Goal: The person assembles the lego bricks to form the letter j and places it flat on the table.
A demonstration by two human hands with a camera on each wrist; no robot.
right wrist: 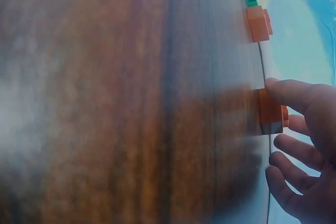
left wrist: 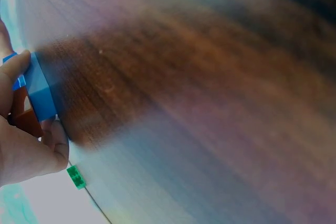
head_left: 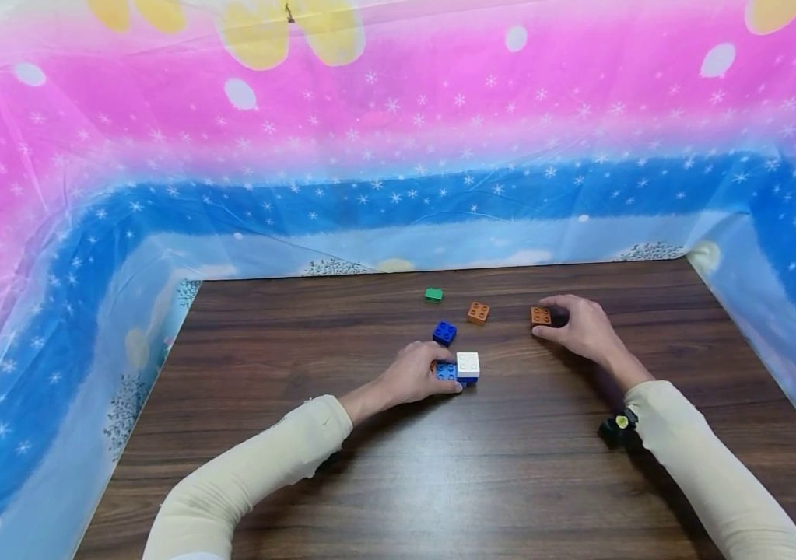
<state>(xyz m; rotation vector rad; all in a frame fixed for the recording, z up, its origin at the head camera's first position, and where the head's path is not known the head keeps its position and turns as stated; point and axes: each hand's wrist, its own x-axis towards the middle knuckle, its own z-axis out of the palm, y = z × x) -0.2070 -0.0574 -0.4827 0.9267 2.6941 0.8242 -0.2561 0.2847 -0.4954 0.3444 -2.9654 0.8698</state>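
In the head view my left hand [head_left: 412, 373] grips a small cluster of toy building bricks just above or on the table. The cluster has a light blue brick [head_left: 446, 372], a white brick [head_left: 468, 364] on top of a dark blue one, and an orange brick [left wrist: 23, 114] that the fingers partly cover. Farther right, my right hand [head_left: 583, 330] has its thumb and index finger at opposite sides of an orange brick [head_left: 541, 315], pinching it at the tabletop. The other right fingers [right wrist: 299, 153] are spread loosely.
A dark blue brick [head_left: 444, 333] lies just beyond the left hand. Behind it are another orange brick [head_left: 478, 313] and a green brick [head_left: 433, 295]. The brown wooden table [head_left: 285, 327] ends at a patterned cloth [head_left: 369, 202] at the back and sides.
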